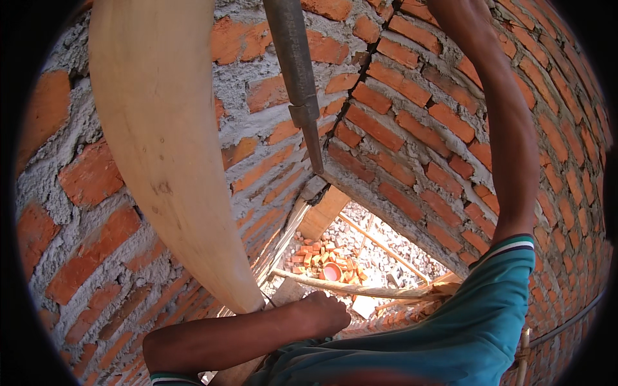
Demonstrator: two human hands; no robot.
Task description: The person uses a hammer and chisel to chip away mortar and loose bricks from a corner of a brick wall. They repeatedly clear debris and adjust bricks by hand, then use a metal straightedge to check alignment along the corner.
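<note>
My left forearm crosses the bottom of the view, and my left hand [326, 314] is closed in a fist in front of my body. What it holds, if anything, is hidden. A thin dark strip shows beside that wrist, too small to name. My right arm reaches up along the brick wall [412, 96]. Only the edge of my right hand [454, 8] shows at the top, with its fingers out of the picture. Close on the left stands a long pale wooden pole [161, 141]. A dark grey metal pipe [293, 64], narrower at its lower end, runs down near the wall corner.
Rough mortar joins the brickwork on both sides. Far below, through an opening, several loose bricks [309, 254] lie around a round pinkish container [331, 271] on rubble [386, 244]. A horizontal wooden pole [360, 289] crosses the opening. A dark pipe or cable [566, 327] runs along the right wall.
</note>
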